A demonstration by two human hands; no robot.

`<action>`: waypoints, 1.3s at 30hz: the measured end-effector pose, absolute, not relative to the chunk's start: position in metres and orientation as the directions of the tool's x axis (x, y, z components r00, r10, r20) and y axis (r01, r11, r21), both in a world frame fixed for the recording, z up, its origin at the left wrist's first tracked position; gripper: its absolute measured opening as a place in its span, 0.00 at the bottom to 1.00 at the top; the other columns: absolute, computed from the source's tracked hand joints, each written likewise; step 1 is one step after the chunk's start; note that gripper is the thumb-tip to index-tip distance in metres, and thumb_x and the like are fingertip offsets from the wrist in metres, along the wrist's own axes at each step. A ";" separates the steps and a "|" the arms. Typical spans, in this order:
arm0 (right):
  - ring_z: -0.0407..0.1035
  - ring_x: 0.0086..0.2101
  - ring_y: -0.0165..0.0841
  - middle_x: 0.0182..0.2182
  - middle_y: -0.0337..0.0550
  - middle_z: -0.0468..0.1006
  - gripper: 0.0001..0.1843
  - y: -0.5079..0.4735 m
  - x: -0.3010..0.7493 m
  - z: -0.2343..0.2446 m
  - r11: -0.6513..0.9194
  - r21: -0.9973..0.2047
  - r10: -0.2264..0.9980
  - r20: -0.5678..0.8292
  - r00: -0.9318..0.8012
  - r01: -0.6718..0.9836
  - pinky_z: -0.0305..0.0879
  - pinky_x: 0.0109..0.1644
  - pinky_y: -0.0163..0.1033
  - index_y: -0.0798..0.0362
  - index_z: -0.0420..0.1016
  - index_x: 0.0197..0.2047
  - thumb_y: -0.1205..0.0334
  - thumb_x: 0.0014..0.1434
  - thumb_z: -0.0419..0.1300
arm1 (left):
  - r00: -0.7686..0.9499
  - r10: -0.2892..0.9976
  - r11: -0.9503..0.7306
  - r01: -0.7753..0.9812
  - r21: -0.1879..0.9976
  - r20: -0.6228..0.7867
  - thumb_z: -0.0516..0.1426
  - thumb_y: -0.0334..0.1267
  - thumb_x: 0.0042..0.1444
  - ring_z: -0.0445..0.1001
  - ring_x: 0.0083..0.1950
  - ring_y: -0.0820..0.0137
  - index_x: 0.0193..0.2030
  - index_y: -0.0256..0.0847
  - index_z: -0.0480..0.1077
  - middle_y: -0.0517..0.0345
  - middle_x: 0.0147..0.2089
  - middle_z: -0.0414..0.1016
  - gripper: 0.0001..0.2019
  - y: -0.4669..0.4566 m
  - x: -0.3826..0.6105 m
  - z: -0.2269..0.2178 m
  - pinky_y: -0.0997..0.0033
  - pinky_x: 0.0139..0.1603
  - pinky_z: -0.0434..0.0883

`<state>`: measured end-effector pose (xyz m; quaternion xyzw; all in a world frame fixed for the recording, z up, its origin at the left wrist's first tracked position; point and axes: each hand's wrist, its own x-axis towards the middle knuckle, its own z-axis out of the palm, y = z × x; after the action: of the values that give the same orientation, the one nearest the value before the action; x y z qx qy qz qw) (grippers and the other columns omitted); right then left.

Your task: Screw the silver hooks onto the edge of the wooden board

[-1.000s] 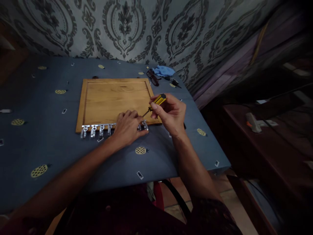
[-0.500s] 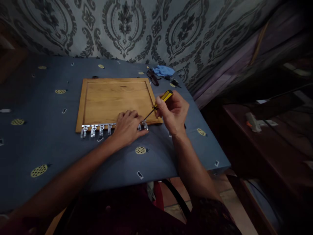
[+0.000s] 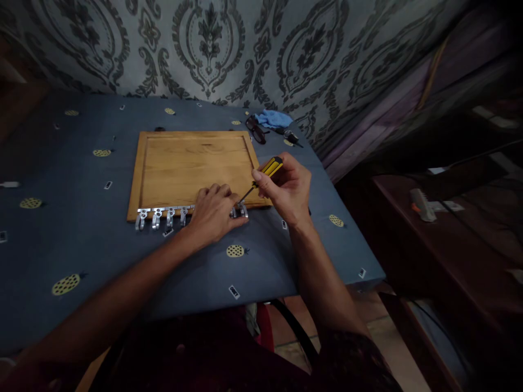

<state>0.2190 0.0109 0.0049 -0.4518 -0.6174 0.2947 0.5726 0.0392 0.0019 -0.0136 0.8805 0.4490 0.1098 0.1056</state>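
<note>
A wooden panel (image 3: 192, 163) with a raised frame lies on the table. Along its near edge runs a metal hook rail (image 3: 163, 209), its hooks hanging over the edge. My left hand (image 3: 214, 209) presses the rail against the panel, fingers bent over the wood and thumb along the near side; it covers the rail's middle part. My right hand (image 3: 288, 188) is closed around the yellow and black handle of a screwdriver (image 3: 269, 167). The tilted shaft reaches down to the rail's right end, beside my left fingertips. Whether the tip sits in a screw is too small to tell.
Sunglasses (image 3: 256, 130), a blue cloth (image 3: 273, 118) and dark keys (image 3: 291, 136) lie at the back right of the blue tablecloth (image 3: 163, 288). A patterned curtain (image 3: 208, 49) hangs behind. A white and orange object (image 3: 423, 206) rests on a dark surface at right.
My right hand and the screwdriver handle have shifted slightly left and down, while the tip stays at the rail's right end. My left hand has not visibly moved.
</note>
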 end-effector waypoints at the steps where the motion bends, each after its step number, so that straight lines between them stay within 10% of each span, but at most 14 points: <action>1: 0.65 0.21 0.26 0.25 0.32 0.73 0.25 0.011 0.220 0.006 0.411 -0.889 0.901 0.429 0.056 0.204 0.65 0.21 0.35 0.46 0.71 0.31 0.40 0.52 0.77 | 0.574 0.814 -0.574 0.768 0.283 0.094 0.67 0.51 0.65 0.72 0.60 0.50 0.53 0.41 0.80 0.46 0.56 0.78 0.18 0.002 0.039 -0.014 0.48 0.61 0.69; 8: 0.71 0.23 0.27 0.28 0.34 0.80 0.25 0.005 0.232 0.026 0.341 -0.928 0.938 0.326 -0.117 0.153 0.73 0.28 0.35 0.47 0.82 0.43 0.38 0.51 0.77 | 0.580 0.810 -0.580 0.769 0.270 0.089 0.66 0.53 0.65 0.71 0.60 0.50 0.55 0.42 0.79 0.47 0.56 0.77 0.20 0.002 0.039 -0.013 0.51 0.60 0.68; 17: 0.65 0.20 0.24 0.25 0.32 0.75 0.26 0.010 0.222 0.015 0.365 -0.924 0.930 0.368 0.002 0.110 0.69 0.21 0.33 0.49 0.74 0.29 0.41 0.45 0.81 | 0.579 0.810 -0.580 0.774 0.254 0.086 0.65 0.54 0.66 0.71 0.61 0.50 0.55 0.42 0.79 0.46 0.57 0.77 0.20 0.001 0.038 -0.011 0.51 0.59 0.67; 39: 0.70 0.21 0.26 0.28 0.34 0.79 0.24 0.006 0.224 0.017 0.355 -0.927 0.935 0.355 -0.018 0.126 0.73 0.27 0.35 0.47 0.80 0.38 0.39 0.50 0.78 | 0.582 0.809 -0.578 0.765 0.284 0.082 0.65 0.53 0.66 0.72 0.62 0.49 0.54 0.41 0.79 0.45 0.57 0.77 0.19 0.002 0.038 -0.011 0.50 0.61 0.68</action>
<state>0.2236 0.0060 0.0168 -0.4334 -0.6115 0.3672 0.5508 0.0383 0.0016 -0.0112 0.8826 0.4459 0.1016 0.1093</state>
